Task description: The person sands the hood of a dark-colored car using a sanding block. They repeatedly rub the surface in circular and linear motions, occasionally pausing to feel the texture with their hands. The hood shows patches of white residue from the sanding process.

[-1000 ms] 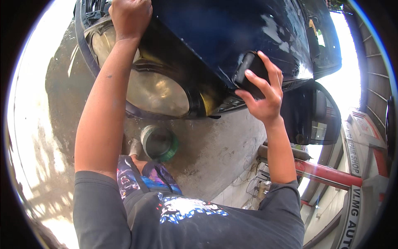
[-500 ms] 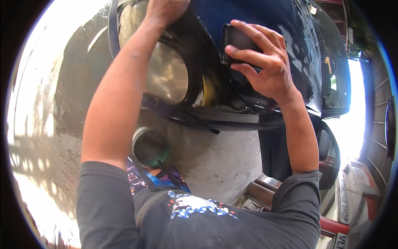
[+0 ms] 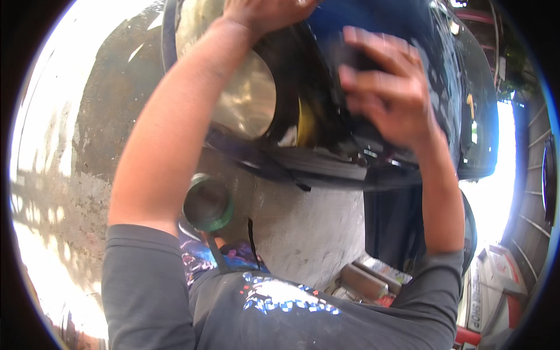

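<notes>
Concrete floor (image 3: 303,224) below, dark car (image 3: 291,70) ahead, both my hands over it

I take twelve o'clock as straight ahead of me. The blue panel (image 3: 341,17) of the car lies at one o'clock. My right hand (image 3: 391,96), at two o'clock, has its fingers bent and closed around a black block (image 3: 353,58), which is over this panel. Hand and block are blurred, so I cannot tell if the block touches the paint with its whole face. My left hand (image 3: 265,13) is at twelve o'clock, cut off by the upper limit of the view; I cannot tell whether its fingers are apart or together.

To my judgement, the block works best when it lies flat, with light and equal pressure from all fingers, so that no corner digs in. Long strokes, each one covering part of the last, should be more even than short ones. Near the edge of the panel, close to the yellow patch (image 3: 306,122), I would press less. The headlight (image 3: 251,93) sits between eleven and twelve o'clock, and I should stop before it. A green bucket (image 3: 220,221) stands between eight and nine o'clock; its content is too dark to tell.
</notes>
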Tool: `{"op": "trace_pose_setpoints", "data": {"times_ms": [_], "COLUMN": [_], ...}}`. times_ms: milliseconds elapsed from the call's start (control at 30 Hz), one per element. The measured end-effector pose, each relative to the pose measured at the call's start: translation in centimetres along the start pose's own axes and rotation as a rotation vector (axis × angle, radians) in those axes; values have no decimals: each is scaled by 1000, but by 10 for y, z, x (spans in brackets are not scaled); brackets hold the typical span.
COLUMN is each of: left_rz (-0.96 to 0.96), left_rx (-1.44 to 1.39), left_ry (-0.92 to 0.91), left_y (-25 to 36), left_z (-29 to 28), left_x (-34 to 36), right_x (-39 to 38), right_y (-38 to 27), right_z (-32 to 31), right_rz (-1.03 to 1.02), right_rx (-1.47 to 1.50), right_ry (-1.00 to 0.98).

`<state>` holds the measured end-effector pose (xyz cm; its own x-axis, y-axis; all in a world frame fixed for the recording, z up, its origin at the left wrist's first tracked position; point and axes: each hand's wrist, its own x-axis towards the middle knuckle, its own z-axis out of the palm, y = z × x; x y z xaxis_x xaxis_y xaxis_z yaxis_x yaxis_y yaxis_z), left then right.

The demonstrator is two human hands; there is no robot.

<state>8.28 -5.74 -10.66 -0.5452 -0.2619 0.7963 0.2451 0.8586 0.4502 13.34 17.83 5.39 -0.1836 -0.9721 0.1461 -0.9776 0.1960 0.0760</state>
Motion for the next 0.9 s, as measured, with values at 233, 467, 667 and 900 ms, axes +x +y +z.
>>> {"op": "trace_pose_setpoints", "data": {"times_ms": [233, 467, 667, 900], "left_rz": [173, 77, 22, -10], "left_rx": [-73, -150, -300, -261], "left_ry": [-320, -402, -415, -382], "left_y": [0, 1, -2, -7], "left_z": [-7, -4, -18, -15], "left_x": [-1, 4, 3, 2], "right_x": [-24, -13, 0, -13], "right_y": [-1, -10, -10, -14], "right_z": [-10, -2, 12, 9], "right_rz": [68, 63, 100, 30], "right_rx": [-49, -73, -89, -45], "right_ry": [-113, -32, -41, -20]}}
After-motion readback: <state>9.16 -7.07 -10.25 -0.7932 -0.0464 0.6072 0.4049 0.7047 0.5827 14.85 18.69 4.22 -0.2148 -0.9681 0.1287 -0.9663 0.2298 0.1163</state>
